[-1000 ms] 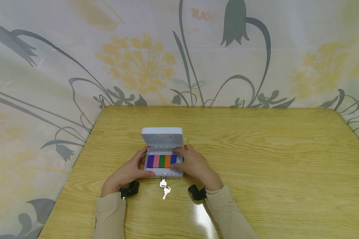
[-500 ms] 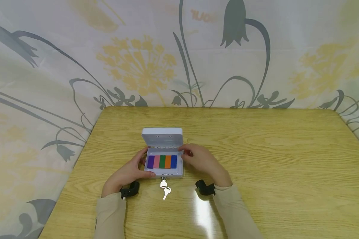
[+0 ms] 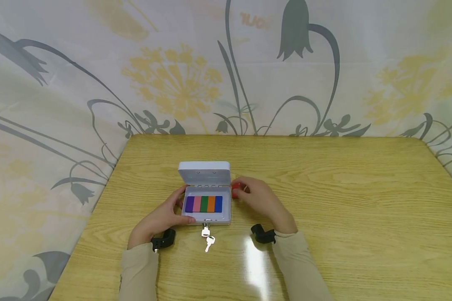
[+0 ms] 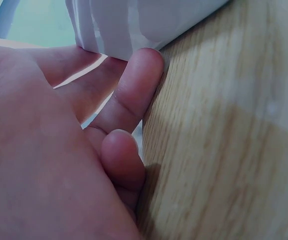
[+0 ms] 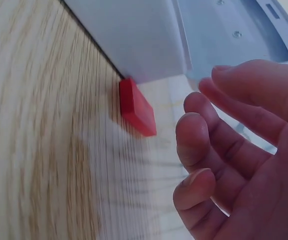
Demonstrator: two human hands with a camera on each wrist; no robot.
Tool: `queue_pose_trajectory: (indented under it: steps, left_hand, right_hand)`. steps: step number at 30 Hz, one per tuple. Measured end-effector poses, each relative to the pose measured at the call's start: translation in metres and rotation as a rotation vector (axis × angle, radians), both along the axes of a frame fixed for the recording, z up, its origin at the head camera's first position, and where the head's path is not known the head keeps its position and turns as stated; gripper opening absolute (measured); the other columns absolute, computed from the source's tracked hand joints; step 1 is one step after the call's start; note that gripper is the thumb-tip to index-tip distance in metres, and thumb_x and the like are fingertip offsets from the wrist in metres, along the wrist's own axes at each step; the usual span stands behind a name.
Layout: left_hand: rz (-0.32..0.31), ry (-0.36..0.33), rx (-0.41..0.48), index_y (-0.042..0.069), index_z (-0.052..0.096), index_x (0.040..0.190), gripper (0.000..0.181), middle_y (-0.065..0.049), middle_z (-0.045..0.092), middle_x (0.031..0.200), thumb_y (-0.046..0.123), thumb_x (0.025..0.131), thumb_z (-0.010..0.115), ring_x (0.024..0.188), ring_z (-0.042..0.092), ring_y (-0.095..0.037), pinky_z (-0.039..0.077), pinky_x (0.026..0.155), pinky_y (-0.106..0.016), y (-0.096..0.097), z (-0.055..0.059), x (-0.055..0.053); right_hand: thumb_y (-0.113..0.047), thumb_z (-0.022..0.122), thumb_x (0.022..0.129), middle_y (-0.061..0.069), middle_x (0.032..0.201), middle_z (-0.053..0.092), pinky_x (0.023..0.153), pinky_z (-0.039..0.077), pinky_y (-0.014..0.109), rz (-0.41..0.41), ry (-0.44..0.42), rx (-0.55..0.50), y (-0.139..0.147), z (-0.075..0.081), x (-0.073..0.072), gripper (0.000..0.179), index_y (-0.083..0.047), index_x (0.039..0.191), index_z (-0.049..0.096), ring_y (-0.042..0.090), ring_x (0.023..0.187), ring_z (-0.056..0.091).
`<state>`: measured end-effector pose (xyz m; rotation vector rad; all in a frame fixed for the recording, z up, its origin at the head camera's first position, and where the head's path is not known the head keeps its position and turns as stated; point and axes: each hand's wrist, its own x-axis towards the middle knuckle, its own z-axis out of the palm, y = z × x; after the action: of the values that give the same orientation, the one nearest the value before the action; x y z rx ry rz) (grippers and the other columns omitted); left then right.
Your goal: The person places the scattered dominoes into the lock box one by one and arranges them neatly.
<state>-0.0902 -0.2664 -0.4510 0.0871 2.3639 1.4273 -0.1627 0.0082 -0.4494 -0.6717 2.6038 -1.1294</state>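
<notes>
A small white metal box [image 3: 199,217] stands on the table with its lid [image 3: 204,166] raised. Inside lies a row of coloured blocks [image 3: 204,204], purple, pink, green, orange and blue. My left hand [image 3: 165,215] grips the box at its left, thumb on the front edge and fingers along the left side. Beside the box's right wall lies a red block [image 5: 139,110] on the table. Close over it is my right hand [image 3: 261,196], fingers loosely bent; the right wrist view shows a gap between fingertips and block.
Two keys [image 3: 208,238] hang at the box's front, one in the lock. The wooden table [image 3: 342,209] reaches far to the right. Behind it hangs a flower-printed cloth [image 3: 263,83]. Black wrist cameras [image 3: 263,234] jut inward from both sleeves.
My right hand has moved out of the box, over its right edge, to the red block beside it. The blue block's whole face now shows. My left hand has stayed put.
</notes>
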Motion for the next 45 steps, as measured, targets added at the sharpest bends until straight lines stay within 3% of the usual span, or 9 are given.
queue_pose_trajectory:
  steps: [19, 27, 36, 45]
  left_hand:
    - [-0.002, -0.005, 0.023, 0.024, 0.013, 0.143, 0.101, -0.011, 0.045, 0.115, 0.028, 0.067, 0.079, 0.101, 0.043, -0.024, 0.031, 0.09, -0.041, -0.001, -0.002, 0.0]
    - [-0.004, 0.0, 0.026, 0.025, 0.014, 0.143, 0.1, -0.012, 0.045, 0.114, 0.028, 0.067, 0.079, 0.101, 0.043, -0.024, 0.031, 0.089, -0.041, -0.002, -0.002, -0.001]
    - [-0.003, -0.003, 0.011, 0.025, 0.014, 0.143, 0.1, -0.012, 0.045, 0.116, 0.029, 0.067, 0.079, 0.101, 0.043, -0.024, 0.031, 0.089, -0.04, -0.002, -0.003, -0.001]
    - [0.003, -0.009, 0.0, 0.025, 0.014, 0.143, 0.1, -0.011, 0.044, 0.116, 0.03, 0.067, 0.079, 0.102, 0.042, -0.024, 0.03, 0.09, -0.041, -0.002, -0.004, -0.001]
  right_hand:
    - [-0.02, 0.058, 0.087, 0.0, 0.089, 0.056, 0.068, 0.042, 0.03, -0.046, 0.109, -0.024, 0.011, -0.001, -0.006, 0.025, -0.01, 0.11, 0.062, 0.014, 0.077, 0.051]
    - [-0.023, 0.058, 0.087, 0.002, 0.094, 0.054, 0.071, 0.042, 0.033, -0.044, 0.062, -0.001, 0.014, -0.005, -0.006, 0.031, -0.01, 0.115, 0.06, 0.015, 0.082, 0.053]
    - [-0.023, 0.064, 0.082, 0.003, 0.102, 0.051, 0.066, 0.039, 0.03, -0.037, -0.039, 0.044, 0.009, -0.011, -0.005, 0.042, -0.013, 0.122, 0.055, 0.015, 0.078, 0.048]
    - [-0.018, 0.067, 0.079, 0.003, 0.11, 0.047, 0.062, 0.039, 0.028, -0.027, -0.032, 0.062, 0.004, -0.012, -0.003, 0.05, -0.012, 0.125, 0.051, 0.013, 0.074, 0.046]
